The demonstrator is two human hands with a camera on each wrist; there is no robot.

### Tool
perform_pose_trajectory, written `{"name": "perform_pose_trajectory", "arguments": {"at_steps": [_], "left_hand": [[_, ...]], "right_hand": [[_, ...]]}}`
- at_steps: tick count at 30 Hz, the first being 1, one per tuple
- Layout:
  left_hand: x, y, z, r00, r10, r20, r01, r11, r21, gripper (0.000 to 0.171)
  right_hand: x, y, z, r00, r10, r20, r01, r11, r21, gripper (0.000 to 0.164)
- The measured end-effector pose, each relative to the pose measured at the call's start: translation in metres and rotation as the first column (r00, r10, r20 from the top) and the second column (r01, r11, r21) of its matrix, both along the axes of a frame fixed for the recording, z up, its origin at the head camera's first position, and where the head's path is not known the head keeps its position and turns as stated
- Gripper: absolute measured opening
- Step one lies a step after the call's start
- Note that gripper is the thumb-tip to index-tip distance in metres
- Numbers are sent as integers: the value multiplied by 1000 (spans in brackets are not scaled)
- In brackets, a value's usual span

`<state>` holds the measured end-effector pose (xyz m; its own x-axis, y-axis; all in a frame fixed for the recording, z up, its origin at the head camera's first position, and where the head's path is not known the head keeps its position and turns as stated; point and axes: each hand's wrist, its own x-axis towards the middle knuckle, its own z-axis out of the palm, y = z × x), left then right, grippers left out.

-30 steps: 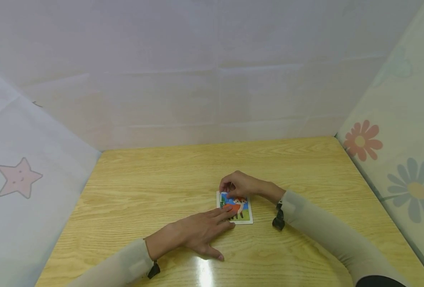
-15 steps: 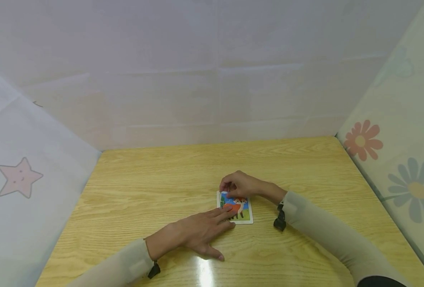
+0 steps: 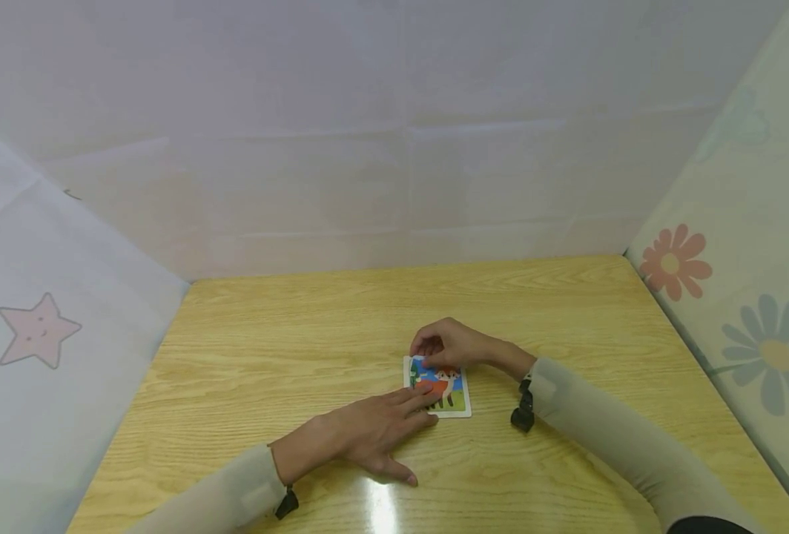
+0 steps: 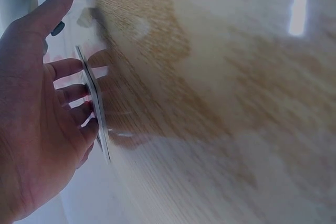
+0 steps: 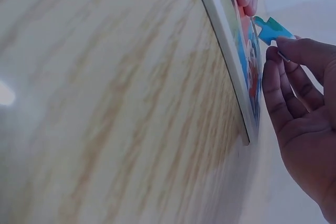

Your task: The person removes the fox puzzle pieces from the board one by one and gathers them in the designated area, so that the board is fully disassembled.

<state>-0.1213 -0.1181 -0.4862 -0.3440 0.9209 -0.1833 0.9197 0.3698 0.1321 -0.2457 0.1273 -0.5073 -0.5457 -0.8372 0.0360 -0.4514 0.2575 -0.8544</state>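
Note:
A small jigsaw puzzle [image 3: 457, 400] with a white border lies flat on the table, picturing an orange fox-like animal on green under blue sky. My left hand [image 3: 381, 432] reaches over from the left, its outstretched fingers resting on the puzzle's lower left part and covering some of the picture. At the upper edge is my right hand [image 3: 456, 344]. In the right wrist view it pinches a blue and green puzzle piece [image 5: 272, 28] between thumb and fingers, tilted up from the board. The left wrist view shows the left fingertips against the board's thin edge [image 4: 100, 114].
The wooden table [image 3: 288, 334] reaches back to a pale cloth wall [image 3: 301, 185]. Side cloths carry a pink star [image 3: 39, 330] at left and flowers [image 3: 675, 261] at right. A dark strap [image 3: 523, 415] hangs at the right wrist.
The piece at the puzzle's upper left has tilted or shifted slightly under my right hand, which has moved a touch to the right. My left hand stays in place.

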Motion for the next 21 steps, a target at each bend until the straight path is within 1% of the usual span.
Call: {"name": "perform_pose_trajectory", "arguments": {"at_steps": [4,9,16,21], "left_hand": [[0,1,0,1000,9,17,-9,1000,-8,90],[-1,1,1,999,9,39,-9,1000,-3,89],[-2,1,1,1000,-14,4,14,1000,19,87],[-2,1,1,1000,-14,3,14,1000,25,87]], "right_hand": [[-1,4,1,999,-25,41,25,1000,-5,20],[-2,10,2,997,-55,48,55,998,7,22],[-4,23,4,995,-76,65,77,997,-14,25],[-3,34,6,993,-95,75,95,996,5,26]]}}
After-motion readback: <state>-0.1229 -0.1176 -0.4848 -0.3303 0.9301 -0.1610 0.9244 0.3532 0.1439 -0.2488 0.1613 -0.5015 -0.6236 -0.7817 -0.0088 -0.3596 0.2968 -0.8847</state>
